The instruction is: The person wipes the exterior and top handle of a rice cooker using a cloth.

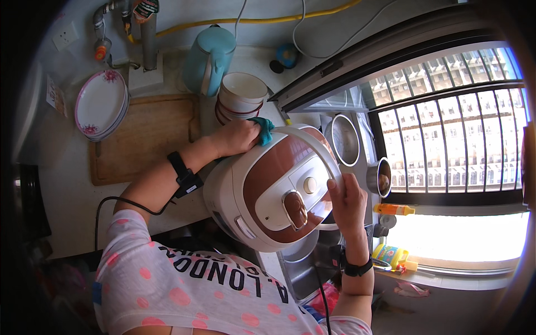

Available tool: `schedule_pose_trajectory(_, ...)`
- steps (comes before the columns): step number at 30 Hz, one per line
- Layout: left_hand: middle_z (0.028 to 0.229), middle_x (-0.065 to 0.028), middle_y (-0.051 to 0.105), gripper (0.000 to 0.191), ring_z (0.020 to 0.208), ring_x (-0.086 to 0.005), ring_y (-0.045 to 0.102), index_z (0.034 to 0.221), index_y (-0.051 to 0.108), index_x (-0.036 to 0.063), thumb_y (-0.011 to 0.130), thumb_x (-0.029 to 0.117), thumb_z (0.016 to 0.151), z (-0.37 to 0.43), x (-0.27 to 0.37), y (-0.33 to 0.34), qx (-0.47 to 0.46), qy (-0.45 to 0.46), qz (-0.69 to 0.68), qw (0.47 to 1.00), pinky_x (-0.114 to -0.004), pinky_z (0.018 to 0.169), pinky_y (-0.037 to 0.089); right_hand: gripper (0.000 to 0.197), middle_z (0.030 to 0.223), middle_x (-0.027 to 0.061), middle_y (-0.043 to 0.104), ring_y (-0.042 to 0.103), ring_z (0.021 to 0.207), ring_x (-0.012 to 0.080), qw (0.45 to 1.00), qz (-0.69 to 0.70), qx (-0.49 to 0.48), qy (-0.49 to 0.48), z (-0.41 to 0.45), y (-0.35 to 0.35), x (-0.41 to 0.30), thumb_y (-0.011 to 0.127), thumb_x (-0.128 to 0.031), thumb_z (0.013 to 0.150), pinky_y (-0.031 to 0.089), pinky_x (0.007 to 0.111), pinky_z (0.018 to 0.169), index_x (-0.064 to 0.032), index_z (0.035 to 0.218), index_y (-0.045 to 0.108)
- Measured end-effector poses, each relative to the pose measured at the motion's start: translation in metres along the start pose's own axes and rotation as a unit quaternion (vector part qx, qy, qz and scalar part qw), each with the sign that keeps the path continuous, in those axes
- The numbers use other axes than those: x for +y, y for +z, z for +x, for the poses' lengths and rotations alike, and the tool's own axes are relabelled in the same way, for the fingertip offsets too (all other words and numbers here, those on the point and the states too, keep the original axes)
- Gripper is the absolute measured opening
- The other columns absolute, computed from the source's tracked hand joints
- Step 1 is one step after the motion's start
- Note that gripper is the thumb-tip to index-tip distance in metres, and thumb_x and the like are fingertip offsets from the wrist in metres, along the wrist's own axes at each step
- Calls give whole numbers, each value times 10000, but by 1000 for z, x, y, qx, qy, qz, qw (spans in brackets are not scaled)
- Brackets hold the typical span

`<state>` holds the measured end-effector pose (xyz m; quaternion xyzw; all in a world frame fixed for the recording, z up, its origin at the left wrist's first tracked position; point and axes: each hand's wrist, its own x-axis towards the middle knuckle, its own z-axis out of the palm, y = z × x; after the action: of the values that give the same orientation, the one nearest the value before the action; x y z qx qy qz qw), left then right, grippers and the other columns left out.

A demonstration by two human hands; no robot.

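Note:
In the head view a white rice cooker with a brown, glossy lid stands before me, tilted, at the counter's edge near the sink. Its white carrying handle is raised, and my right hand grips that handle on its right side. My left hand holds a teal cloth against the upper rim of the cooker. Part of the cloth is hidden under my fingers. The cooker's underside is out of sight, so I cannot tell what bears its weight.
Stacked bowls and a light-blue electric kettle stand behind the cooker. Left of them lies a wooden cutting board with oval plates overlapping it. A metal sink, a strainer and bottles line the right, under a barred window.

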<state>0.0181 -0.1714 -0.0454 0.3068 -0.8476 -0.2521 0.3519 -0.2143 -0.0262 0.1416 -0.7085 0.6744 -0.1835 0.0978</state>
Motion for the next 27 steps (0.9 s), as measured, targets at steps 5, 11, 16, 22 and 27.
schedule_pose_trajectory(5,745,-226,630,153,704,-397,631,784,578,-21,612,118,840,-7,-5,6,15,8,5,1000,-477,649,510,263,645,149,599,605,549,290,1000,3,-1,13,3,-2,3,701,-244,905,465,351,537,-9,908,584)
schedule_pose_trajectory(11,707,-226,609,126,677,-411,615,775,546,-9,619,86,816,-24,-7,7,62,4,51,997,-488,629,501,254,666,148,628,650,577,266,999,3,-1,-52,19,1,7,721,-221,887,486,343,541,-8,947,595)
schedule_pose_trajectory(16,719,-225,612,118,686,-410,618,784,543,-7,619,80,808,-36,2,-3,65,-45,75,994,-495,631,507,255,723,156,674,701,623,262,997,10,-42,-58,27,-2,1,723,-206,884,515,324,556,-8,986,599)
schedule_pose_trajectory(22,704,-210,613,136,677,-401,625,753,552,4,639,97,801,-45,11,-9,78,-56,83,992,-489,611,509,276,731,155,681,704,626,264,995,23,-72,-60,34,-1,11,734,-214,874,522,328,559,-14,1013,603)
schedule_pose_trajectory(27,672,-209,606,165,638,-408,615,725,567,7,657,117,807,-29,26,-16,100,-87,80,988,-492,589,504,280,691,168,639,650,599,339,996,-25,-24,-85,36,6,16,749,-225,852,491,371,538,-23,963,590)
